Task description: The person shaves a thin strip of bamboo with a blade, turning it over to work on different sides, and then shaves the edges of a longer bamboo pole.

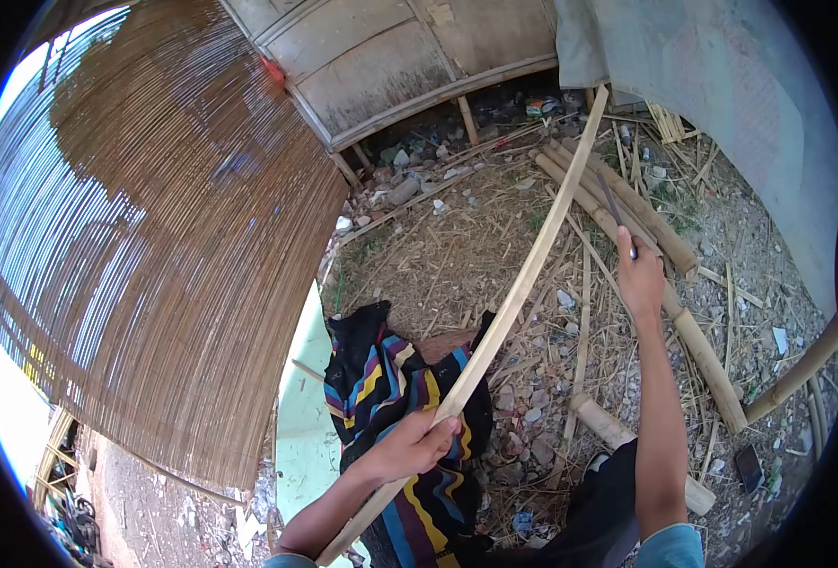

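Note:
My left hand [411, 445] is closed round the lower part of a long, pale bamboo strip [518, 293]. The strip runs from the bottom of the view up to the blue-grey sheet, bowing slightly. In my right hand [640, 275] is a knife [610, 197], its narrow dark blade pointing up and away from me. The knife is to the right of the strip, apart from it. Most of its handle is hidden in my fist. Under my left hand lies a dark cloth with coloured wavy stripes [409, 379].
Several bamboo poles [660, 232] lie on the ground to the right, among shavings and stones. A slatted bamboo screen [192, 256] hangs at left. Behind stands a panelled wall [371, 66]; a blue-grey sheet [722, 85] hangs at upper right. A phone-like dark object [749, 469] lies at lower right.

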{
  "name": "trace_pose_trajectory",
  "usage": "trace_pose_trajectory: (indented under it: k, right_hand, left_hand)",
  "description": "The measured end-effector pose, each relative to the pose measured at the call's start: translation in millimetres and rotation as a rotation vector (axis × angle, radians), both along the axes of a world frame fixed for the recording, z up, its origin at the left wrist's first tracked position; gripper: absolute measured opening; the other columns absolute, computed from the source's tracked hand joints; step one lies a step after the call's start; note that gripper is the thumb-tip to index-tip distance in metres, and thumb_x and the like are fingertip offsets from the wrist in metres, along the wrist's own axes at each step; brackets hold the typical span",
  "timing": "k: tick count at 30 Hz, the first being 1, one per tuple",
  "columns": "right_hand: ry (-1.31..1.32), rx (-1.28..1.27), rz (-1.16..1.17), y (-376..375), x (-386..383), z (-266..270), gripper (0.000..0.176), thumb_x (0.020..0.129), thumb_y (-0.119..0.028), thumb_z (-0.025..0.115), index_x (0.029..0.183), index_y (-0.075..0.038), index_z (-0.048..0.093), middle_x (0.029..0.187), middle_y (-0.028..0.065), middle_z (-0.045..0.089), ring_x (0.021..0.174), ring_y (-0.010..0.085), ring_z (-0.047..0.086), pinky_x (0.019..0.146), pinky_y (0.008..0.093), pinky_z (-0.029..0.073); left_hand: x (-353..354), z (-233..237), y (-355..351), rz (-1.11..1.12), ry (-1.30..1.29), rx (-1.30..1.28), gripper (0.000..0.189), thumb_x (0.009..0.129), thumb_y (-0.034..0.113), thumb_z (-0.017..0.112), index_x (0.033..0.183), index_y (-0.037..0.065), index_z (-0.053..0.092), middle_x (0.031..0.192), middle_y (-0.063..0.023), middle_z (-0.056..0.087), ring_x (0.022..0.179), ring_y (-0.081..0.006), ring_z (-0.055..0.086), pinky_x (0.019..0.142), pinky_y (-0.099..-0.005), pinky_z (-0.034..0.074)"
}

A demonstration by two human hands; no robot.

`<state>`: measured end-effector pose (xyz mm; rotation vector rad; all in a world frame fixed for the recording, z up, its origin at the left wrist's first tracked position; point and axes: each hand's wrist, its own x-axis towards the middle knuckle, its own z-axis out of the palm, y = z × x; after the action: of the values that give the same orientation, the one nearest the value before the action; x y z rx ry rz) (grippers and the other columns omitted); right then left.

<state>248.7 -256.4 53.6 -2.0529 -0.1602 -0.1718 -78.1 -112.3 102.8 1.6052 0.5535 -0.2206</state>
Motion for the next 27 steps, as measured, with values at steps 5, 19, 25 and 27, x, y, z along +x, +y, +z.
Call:
trace_pose_trajectory:
  k: [5,19,25,27]
  right_hand:
    - [-0.160,0.137,0.224,9.8,-34.2,-13.4,0.051,0.089,-0.050,0.050,0.092,-0.001,0.063,0.061,0.0165,0.058,0.066,0.0329,0.063,0.062,0.0387,0.047]
    - [-0.403,-0.250,0.527,51.1,-63.4,-8.6,0.062,0.081,-0.066,0.049,0.079,-0.005,0.063,0.051,0.0136,0.057,0.051,0.0280,0.063,0.046,0.0401,0.049]
    - [-0.339,-0.141,0.309,31.4,-29.5,-25.1,0.057,0.084,-0.061,0.050,0.079,-0.006,0.064,0.051,0.0130,0.057,0.052,0.0306,0.062,0.049,0.0429,0.050]
    - [-0.433,-0.126,0.521,35.4,-65.5,-12.3,0.056,0.082,-0.062,0.051,0.078,-0.007,0.064,0.051,0.0125,0.057,0.049,0.0299,0.061,0.046,0.0411,0.049]
  left_hand:
    - [31.6,-24.9,29.2,0.104,-0.240,0.257,0.021,0.101,0.024,0.036,0.091,0.007,0.042,0.060,0.0057,0.027,0.047,-0.0038,0.025,0.041,-0.0218,0.023]
    - [47.0,-41.5,12.7,0.048,-0.110,0.049,0.015,0.099,0.017,0.042,0.091,0.005,0.044,0.062,0.0056,0.034,0.053,-0.0035,0.031,0.045,-0.0215,0.027]
    - [24.9,-47.9,19.1,-0.046,-0.129,0.174,0.018,0.100,0.020,0.039,0.090,0.006,0.042,0.060,0.0060,0.027,0.048,-0.0037,0.025,0.041,-0.0208,0.023]
    - [38.7,-39.5,24.5,0.003,-0.043,-0.124,0.020,0.101,0.023,0.038,0.089,0.006,0.042,0.061,0.0062,0.026,0.048,-0.0038,0.024,0.042,-0.0205,0.022]
